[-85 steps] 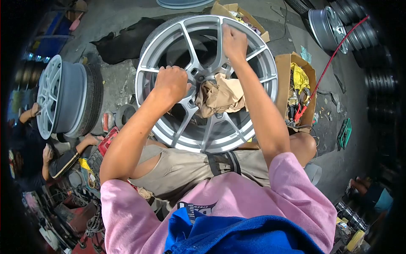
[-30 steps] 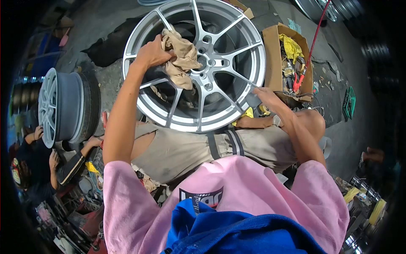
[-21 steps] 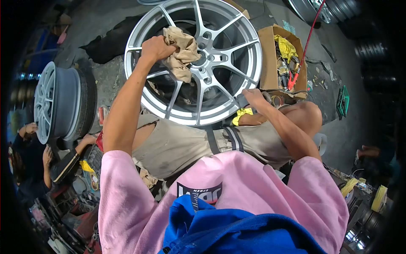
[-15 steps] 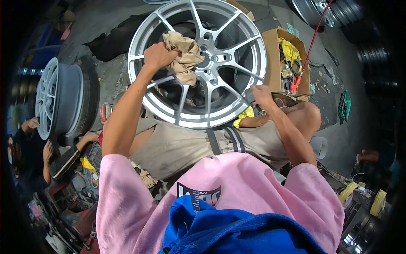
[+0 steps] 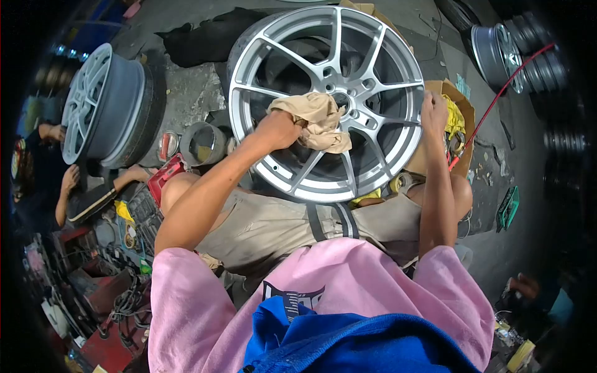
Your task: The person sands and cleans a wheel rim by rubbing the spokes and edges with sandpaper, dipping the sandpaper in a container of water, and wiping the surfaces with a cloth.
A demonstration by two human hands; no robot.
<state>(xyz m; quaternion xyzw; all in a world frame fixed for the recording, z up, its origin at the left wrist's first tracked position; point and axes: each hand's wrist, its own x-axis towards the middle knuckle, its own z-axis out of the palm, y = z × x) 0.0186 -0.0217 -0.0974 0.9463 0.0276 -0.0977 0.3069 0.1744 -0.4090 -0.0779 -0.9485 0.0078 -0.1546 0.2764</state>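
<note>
A silver multi-spoke wheel rim [image 5: 292, 54] lies face up in front of my knees. My left hand [image 5: 278, 129] is closed on a crumpled beige cloth [image 5: 323, 115], which rests against the spokes and partly covers the hub. At the right side of the wheel, my right hand [image 5: 434, 113] grips the outer lip; some of its fingers are hidden from view.
Right of the wheel stands a cardboard box [image 5: 467, 112] with yellow cloth and tools. On the left, another person's hands [image 5: 69, 179] are beside a grey wheel [image 5: 115, 112]. A red hose [image 5: 510, 76] runs at upper right, above a green tray [image 5: 507, 208].
The cloth and my left hand have shifted down and right in view. My right hand sits higher on the rim's edge, and the wheel appears turned.
</note>
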